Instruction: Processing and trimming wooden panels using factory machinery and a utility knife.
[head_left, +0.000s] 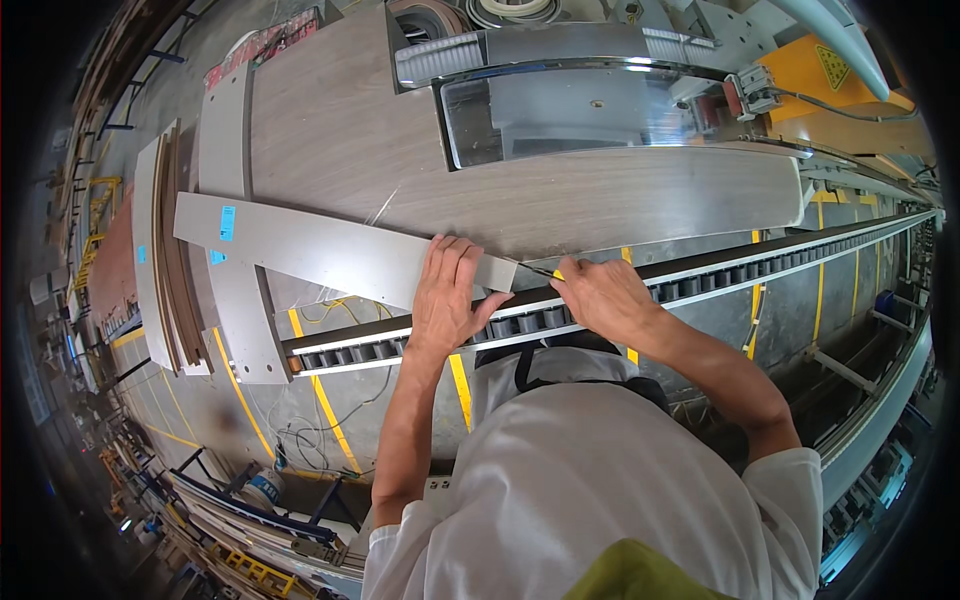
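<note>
My left hand (447, 292) grips a long light-grey panel (320, 246) near its right end. The fingers lie over its top face, and the thumb reaches along the near edge. A small blue label (228, 223) is stuck near the panel's left end, which rests across another grey panel (228, 150). In my right hand (608, 300), closed with a pinch, is a thin dark tool (540, 271). Its tip meets the panel's right end at the corner; its exact kind is too small to make out.
A wood-grain table (330, 120) extends behind the panel. A roller rail (700, 285) runs along my front. Stacked boards (170, 260) stand at the left. A machine with a clear cover (600, 110) and a yellow housing (815, 75) occupies the back right. Cables (310, 440) lie on the floor.
</note>
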